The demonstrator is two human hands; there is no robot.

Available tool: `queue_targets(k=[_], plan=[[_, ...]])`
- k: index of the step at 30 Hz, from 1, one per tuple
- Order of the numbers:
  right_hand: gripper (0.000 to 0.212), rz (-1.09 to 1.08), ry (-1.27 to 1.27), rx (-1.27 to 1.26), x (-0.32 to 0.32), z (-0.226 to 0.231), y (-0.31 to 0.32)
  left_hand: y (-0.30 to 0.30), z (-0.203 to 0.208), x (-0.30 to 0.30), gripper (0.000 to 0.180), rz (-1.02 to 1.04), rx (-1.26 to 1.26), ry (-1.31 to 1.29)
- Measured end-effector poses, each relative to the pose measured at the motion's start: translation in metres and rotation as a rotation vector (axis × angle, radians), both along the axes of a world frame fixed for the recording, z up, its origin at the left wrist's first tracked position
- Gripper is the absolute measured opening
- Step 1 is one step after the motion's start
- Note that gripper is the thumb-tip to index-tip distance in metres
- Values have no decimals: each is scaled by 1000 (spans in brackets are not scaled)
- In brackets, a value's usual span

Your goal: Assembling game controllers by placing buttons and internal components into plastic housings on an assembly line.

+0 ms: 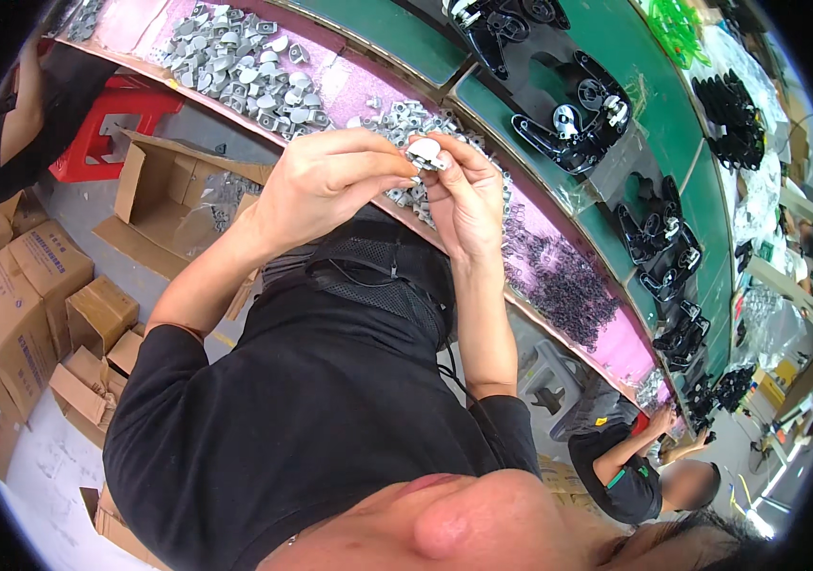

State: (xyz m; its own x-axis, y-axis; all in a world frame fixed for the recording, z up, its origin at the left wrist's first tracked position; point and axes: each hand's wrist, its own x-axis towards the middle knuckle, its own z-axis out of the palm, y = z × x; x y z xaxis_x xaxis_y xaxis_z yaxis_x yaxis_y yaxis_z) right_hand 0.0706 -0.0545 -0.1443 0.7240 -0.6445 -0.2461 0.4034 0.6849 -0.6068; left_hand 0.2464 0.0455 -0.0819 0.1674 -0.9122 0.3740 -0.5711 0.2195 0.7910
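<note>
Head view: here's a small grey-and-white plastic part [424, 152] held up over the near edge of the pink work surface [342, 84], the left hand [330, 176] pinching it from the left, the right hand [468, 200] gripping it from the right between thumb and fingers. Out to the left spreads a heap of grey plastic pieces [245, 81], and to the right lie tiny dark parts [568, 290]. Beyond, glossy black curved housings [573, 143] line the green bench [383, 33], while a co-worker [621, 476] reaches in at far right.
</note>
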Motion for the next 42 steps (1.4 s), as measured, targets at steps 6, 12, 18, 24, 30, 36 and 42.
queue_targets(k=[6, 12, 18, 24, 30, 36, 42], plan=[[24, 15, -32, -67, -2, 3, -1, -1, 6, -3, 26, 43, 64, 61], [36, 90, -73, -2, -7, 15, -13, -14, 9, 1, 46, -28, 61, 176], [51, 115, -78, -77, 6, 36, -36, -29, 29, 12, 42, -124, 46, 42], [30, 247, 232, -498, 6, 84, -84, -42, 24, 20, 39, -99, 6, 212], [33, -423, 857, -741, -38, 98, -277, -36, 11, 27, 39, -43, 36, 261], [51, -965, 1295, -441, -110, 59, -453, -28, 1, 32, 38, 17, 109, 266], [41, -915, 1560, -543, -121, 59, -495, -25, 3, 30, 39, 40, 127, 324]])
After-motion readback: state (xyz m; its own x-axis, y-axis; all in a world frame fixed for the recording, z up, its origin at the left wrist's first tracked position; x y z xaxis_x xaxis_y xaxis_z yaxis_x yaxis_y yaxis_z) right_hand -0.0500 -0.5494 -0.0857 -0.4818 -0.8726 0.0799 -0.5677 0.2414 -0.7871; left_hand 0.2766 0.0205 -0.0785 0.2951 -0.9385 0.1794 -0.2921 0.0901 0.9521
